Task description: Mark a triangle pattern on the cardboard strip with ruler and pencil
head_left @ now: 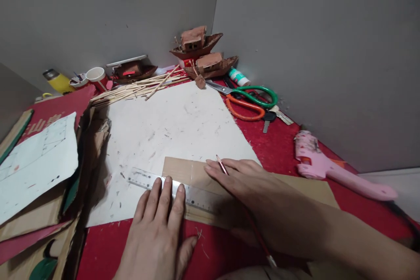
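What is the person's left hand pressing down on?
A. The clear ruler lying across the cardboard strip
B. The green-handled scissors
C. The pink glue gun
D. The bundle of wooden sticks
A: the left hand has its fingertips flat on the clear ruler, which lies across the cardboard strip, while the right hand holds a pencil beside it.

Left hand (160, 232) lying flat, palm down, near centre; fingers (168, 190) stretched together and pointing far, thumb splaying right. Right hand (244, 183) reaching in from the near right, forearm crossing low; fingers extending left, pinching closed in a writing grip, wrist resting low.
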`<action>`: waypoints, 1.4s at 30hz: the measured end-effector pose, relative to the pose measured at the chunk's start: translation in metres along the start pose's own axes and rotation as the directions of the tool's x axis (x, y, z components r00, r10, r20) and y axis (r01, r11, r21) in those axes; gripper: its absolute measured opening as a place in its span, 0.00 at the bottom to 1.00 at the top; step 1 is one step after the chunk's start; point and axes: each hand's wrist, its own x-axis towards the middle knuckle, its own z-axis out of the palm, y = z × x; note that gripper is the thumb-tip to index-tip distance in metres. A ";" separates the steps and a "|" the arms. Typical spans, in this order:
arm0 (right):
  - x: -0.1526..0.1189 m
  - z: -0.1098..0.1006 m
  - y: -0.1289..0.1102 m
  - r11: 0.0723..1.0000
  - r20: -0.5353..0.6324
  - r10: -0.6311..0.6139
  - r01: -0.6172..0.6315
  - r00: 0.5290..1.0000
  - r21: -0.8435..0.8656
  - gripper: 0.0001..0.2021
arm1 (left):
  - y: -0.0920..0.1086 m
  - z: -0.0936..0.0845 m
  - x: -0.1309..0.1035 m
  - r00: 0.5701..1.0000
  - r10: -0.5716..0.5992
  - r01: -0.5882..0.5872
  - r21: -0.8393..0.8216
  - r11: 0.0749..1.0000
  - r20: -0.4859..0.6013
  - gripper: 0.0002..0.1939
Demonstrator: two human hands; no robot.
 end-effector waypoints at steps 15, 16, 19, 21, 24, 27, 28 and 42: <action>-0.001 -0.003 -0.001 1.000 -0.051 0.017 -0.018 0.999 -0.020 0.43 | -0.004 0.000 0.002 0.998 -0.003 0.002 0.015 1.000 0.058 0.38; -0.001 -0.003 -0.001 0.999 -0.058 0.015 -0.017 0.998 -0.031 0.43 | -0.004 0.000 0.002 0.998 -0.006 0.005 0.016 1.000 0.064 0.38; -0.002 -0.004 -0.001 0.998 -0.068 0.007 -0.011 0.998 -0.058 0.41 | -0.005 0.001 0.003 0.997 -0.012 0.011 0.014 1.000 0.077 0.38; -0.001 -0.005 -0.002 0.998 -0.078 -0.003 -0.003 0.997 -0.067 0.40 | -0.005 0.002 0.003 0.996 -0.020 0.020 0.003 1.000 0.082 0.39; -0.001 -0.006 -0.003 0.997 -0.085 -0.011 0.005 0.996 -0.073 0.39 | -0.006 0.003 0.002 0.995 -0.040 0.043 -0.022 0.999 0.092 0.39; -0.001 -0.005 -0.003 0.996 -0.092 -0.005 -0.003 0.996 -0.089 0.39 | -0.008 0.004 0.002 0.993 -0.064 0.066 -0.027 0.997 0.097 0.38; -0.001 -0.004 -0.003 0.995 -0.098 -0.009 0.000 0.995 -0.096 0.40 | -0.009 0.004 0.002 0.993 -0.067 0.069 -0.023 0.997 0.098 0.38; 0.000 -0.008 -0.005 0.962 -0.144 -0.049 0.008 0.988 -0.273 0.34 | -0.016 0.003 0.001 0.996 -0.047 0.043 0.045 0.998 0.082 0.35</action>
